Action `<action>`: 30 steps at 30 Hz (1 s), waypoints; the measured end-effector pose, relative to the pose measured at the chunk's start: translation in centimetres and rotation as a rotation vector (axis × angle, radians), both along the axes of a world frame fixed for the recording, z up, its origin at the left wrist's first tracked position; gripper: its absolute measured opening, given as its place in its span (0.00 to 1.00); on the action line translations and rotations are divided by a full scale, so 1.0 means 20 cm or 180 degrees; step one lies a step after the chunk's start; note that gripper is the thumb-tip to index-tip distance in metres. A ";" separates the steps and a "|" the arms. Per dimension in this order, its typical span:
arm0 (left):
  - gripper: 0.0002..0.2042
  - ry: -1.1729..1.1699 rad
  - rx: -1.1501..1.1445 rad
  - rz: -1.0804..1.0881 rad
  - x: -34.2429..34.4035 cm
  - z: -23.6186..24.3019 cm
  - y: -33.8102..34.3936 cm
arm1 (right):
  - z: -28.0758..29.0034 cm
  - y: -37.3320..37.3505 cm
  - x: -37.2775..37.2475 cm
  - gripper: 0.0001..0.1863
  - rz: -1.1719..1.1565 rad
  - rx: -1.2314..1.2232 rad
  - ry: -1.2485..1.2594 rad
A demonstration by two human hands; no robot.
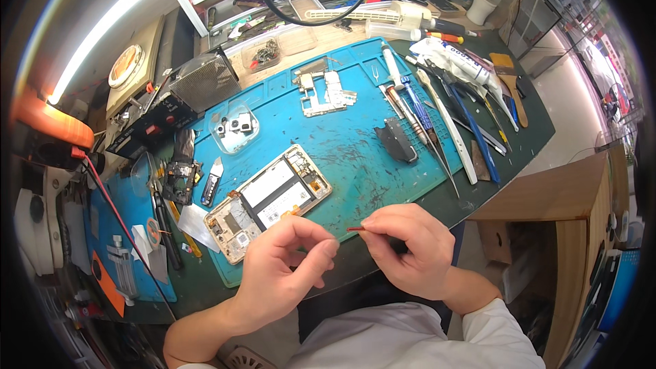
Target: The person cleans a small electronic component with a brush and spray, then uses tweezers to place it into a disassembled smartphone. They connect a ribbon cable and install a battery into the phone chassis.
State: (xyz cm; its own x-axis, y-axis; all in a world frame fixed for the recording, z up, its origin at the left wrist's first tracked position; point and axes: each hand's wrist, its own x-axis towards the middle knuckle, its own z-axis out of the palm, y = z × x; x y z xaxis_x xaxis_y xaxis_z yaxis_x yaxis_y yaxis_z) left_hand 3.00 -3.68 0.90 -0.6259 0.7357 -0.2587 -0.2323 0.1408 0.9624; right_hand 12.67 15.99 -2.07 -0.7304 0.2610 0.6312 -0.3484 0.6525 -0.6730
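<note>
My right hand (412, 246) pinches a thin, small, dark red strip (355, 229) between thumb and forefinger; what the strip is I cannot make out. Close by on the left, my left hand (283, 260) has its thumb and forefinger pressed together, and anything between them is hidden. Both hands are raised over the near edge of a blue work mat (362, 184). Just beyond my left hand lies an opened smartphone (270, 195), its white battery and inner parts bare; the left fingers cover its near corner. A black plastic phone part (396, 141) rests farther right.
Farther back on the mat sits a metal phone frame piece (324, 92). A clear dish of camera modules (234, 125) is at left, near a utility knife (212, 182). Tweezers, screwdrivers (410, 116), a white tube (458, 61) and a brush (508, 82) crowd the right side.
</note>
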 end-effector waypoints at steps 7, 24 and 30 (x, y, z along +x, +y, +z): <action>0.06 0.0480 0.0716 0.0431 0.00 -0.01 0.01 | 0.05 -0.02 -0.03 0.15 -0.0029 0.0345 0.0335; 0.08 0.0692 0.1003 0.0379 -0.01 0.01 -0.01 | 0.14 -0.07 -0.05 0.15 0.0001 0.0302 0.0428; 0.08 0.0726 0.1061 0.0393 -0.01 0.00 -0.02 | 0.14 -0.08 -0.06 0.15 0.0024 0.0274 0.0460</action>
